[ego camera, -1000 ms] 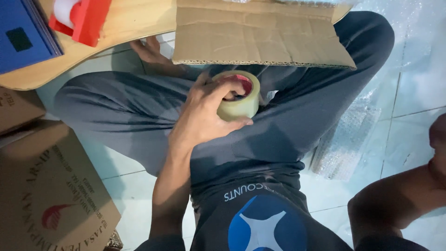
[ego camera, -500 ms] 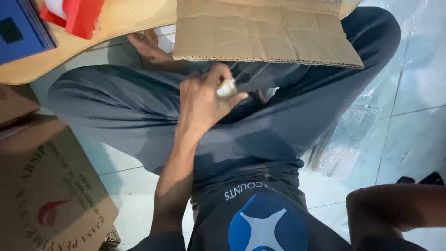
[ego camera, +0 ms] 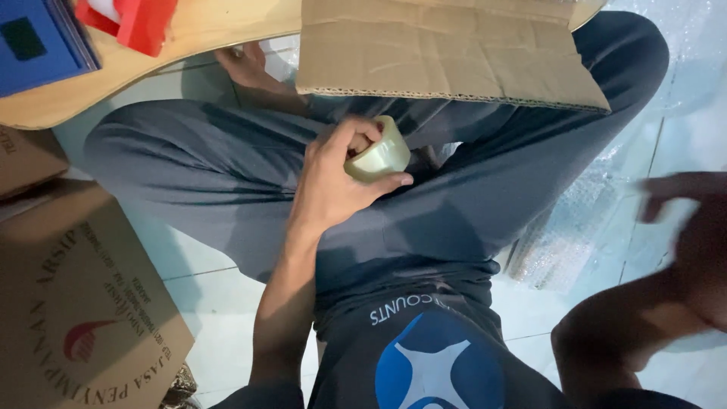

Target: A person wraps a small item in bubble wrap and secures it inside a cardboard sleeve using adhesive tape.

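A: Where is the roll of clear packing tape (ego camera: 377,155)?

B: Just above the middle of the frame, over the person's lap in grey trousers (ego camera: 227,174). The left hand (ego camera: 337,182) holds it, fingers curled over the top and into the core, thumb pressed along the lower rim.

A: How does the roll lie?

B: Tilted, its open core facing up and to the left into the fingers. The round side faces right.

A: And the right hand?

B: The right hand (ego camera: 681,220) is at the right edge of the frame, blurred. I cannot tell whether it is spread or closed. It holds nothing I can make out, and it is well apart from the tape, so the left hand is the nearer by far.

A: Any containers?

B: A brown corrugated cardboard flap (ego camera: 447,53) sits above the tape, at upper centre, apart from it; the contents are out of view. A printed brown cardboard box (ego camera: 83,303) lies at lower left, closed. At upper left, a light wooden surface (ego camera: 204,30) carries a blue flat box (ego camera: 38,38) and a red tape dispenser (ego camera: 136,23).
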